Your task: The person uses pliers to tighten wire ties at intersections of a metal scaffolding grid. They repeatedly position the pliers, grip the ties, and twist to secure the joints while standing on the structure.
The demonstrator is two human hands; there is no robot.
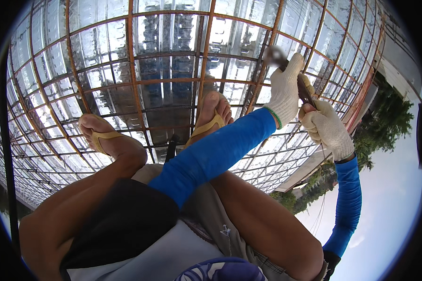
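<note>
My left hand point(284, 89), in a white knitted glove, is closed around a dark metal hand tool point(306, 92) above the rusty rebar grid point(169, 80). Past the left thumb sticks out a rounded, shiny end, smeared by motion; its exact kind does not show. My right hand point(327, 125), gloved too, has its fingers curled at the tool's lower end, with a bare thumb tip showing. That grip partly hides the handle. Blue sleeves cover both forearms, and the left one crosses over my knee.
Ribbed, shiny metal decking point(171, 35) lies under the grid. My feet, in yellow flip-flops point(107, 135), rest on the bars. A dark upright pole point(5, 140) stands at the far left. Trees point(384, 124) and sky show beyond the deck's right edge.
</note>
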